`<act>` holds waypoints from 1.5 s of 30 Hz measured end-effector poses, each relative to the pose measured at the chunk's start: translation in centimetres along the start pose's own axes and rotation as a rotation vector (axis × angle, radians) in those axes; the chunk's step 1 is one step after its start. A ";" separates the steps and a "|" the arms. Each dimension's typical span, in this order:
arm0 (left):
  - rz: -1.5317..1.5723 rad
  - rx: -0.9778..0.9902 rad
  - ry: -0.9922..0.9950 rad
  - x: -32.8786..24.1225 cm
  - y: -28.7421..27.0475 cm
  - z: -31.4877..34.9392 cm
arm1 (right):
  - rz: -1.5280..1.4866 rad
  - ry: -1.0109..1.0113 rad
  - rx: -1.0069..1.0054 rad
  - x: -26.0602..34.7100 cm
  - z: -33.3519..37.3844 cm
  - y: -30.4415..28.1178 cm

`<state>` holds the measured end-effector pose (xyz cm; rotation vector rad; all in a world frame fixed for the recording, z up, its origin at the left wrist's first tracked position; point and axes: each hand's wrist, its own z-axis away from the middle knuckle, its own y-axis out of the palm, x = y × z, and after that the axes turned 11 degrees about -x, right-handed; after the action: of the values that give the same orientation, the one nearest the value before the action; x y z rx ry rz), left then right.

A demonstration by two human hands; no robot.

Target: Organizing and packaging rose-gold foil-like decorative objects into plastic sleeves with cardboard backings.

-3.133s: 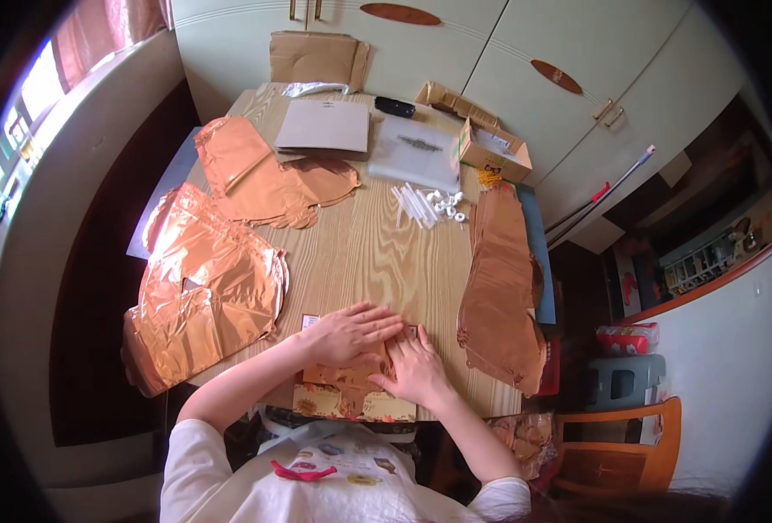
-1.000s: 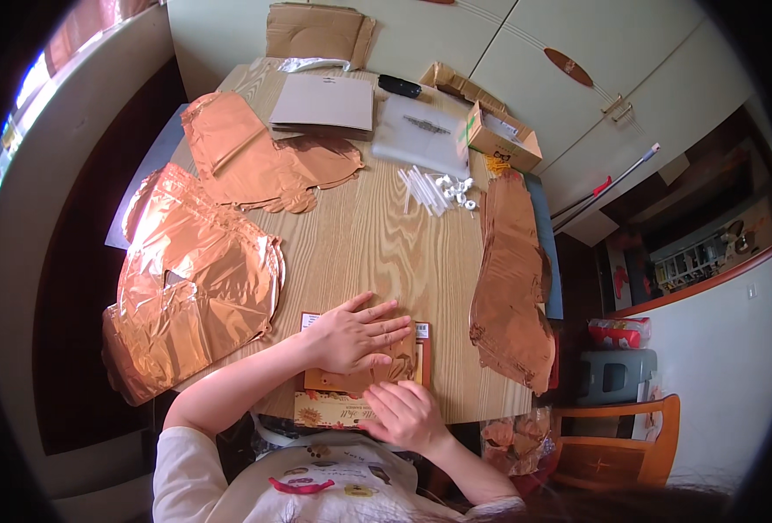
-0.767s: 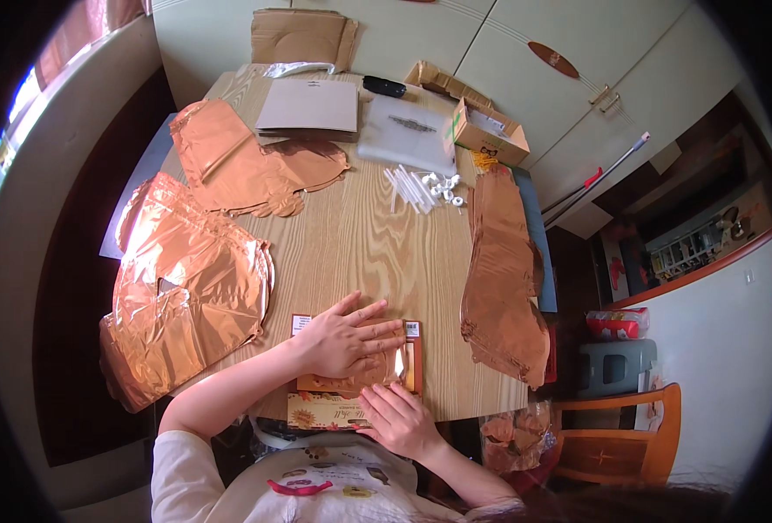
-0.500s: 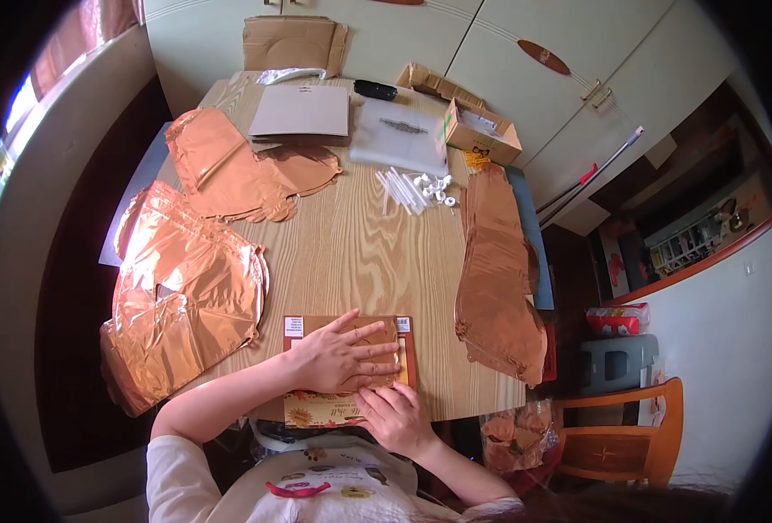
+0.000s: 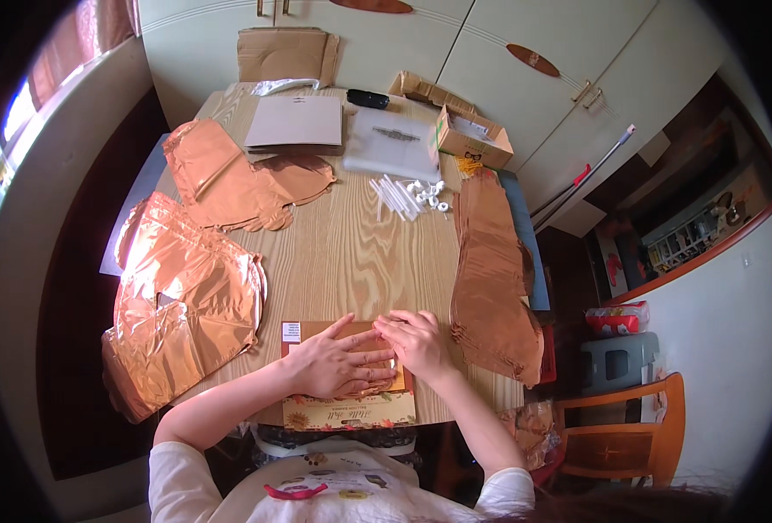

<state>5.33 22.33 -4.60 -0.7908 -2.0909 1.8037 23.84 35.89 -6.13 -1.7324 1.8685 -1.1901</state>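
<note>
Near the front table edge lies a flat printed card package, upside down to me, with a cream band and autumn leaf pictures. Copper-coloured foil lies on its middle, mostly under my hands. My left hand rests flat on the foil with its fingers spread. My right hand is at the package's far right corner. Its fingers are bent and pressed together beside my left fingertips; whatever is between them is hidden.
Copper foil balloons are spread on the left, and a stack of long foil pieces lies right. Behind are white tubes, small white rings, a grey-white card stack, a clear plastic bag and an open cardboard box.
My right hand has moved from the package's near edge up to its far right corner, and its fingers have bent. My left hand stays flat on the foil.
</note>
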 end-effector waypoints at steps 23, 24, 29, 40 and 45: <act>-0.060 -0.110 -0.410 -2.4 -0.8 1.7 | 0.142 0.009 0.440 0.6 0.1 -2.7; -0.062 -0.108 -0.413 -2.4 -0.9 1.7 | 0.163 0.027 0.455 0.9 -0.1 -2.7; -0.045 -0.149 -0.419 -2.4 -0.6 1.7 | 0.324 -0.004 0.454 4.0 -0.7 -2.1; -0.028 -0.141 -0.405 -2.2 -1.1 1.8 | 0.330 -0.043 0.415 3.8 0.5 -1.9; -0.076 -0.133 -0.437 -1.7 -0.3 3.0 | 0.337 -0.046 0.431 3.8 0.4 -2.0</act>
<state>5.10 18.88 -4.65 -0.3575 -2.4902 1.9482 24.68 32.37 -3.74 -1.1544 1.6395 -1.2830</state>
